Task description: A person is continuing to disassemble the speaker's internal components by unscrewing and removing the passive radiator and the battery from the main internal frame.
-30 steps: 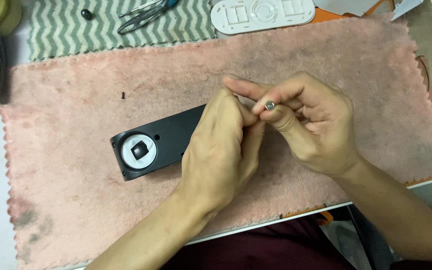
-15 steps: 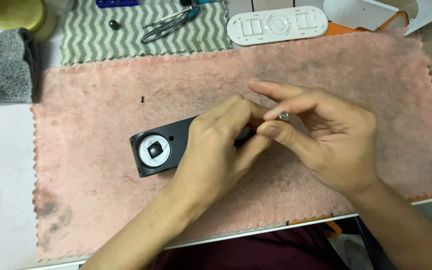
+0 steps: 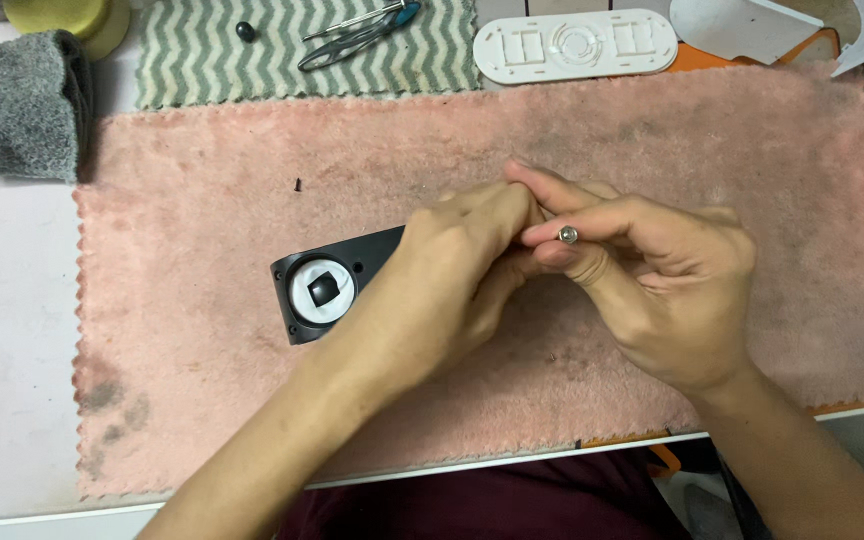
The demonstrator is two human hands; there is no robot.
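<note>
A worn pink fleece cloth [image 3: 202, 400] covers the counter's middle. On it lies a flat black plastic housing with a round white insert [image 3: 324, 290], partly under the left hand [image 3: 447, 290], fingers curled closed. The right hand [image 3: 667, 290] pinches a small silver metal screw [image 3: 568, 235] between fingertips, above the cloth's centre.

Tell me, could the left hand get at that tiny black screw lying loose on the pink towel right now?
Probably yes. The tiny black screw lies in the open on the pink towel, with nothing over it or beside it. The left hand would first have to leave the black part it rests on.
</note>
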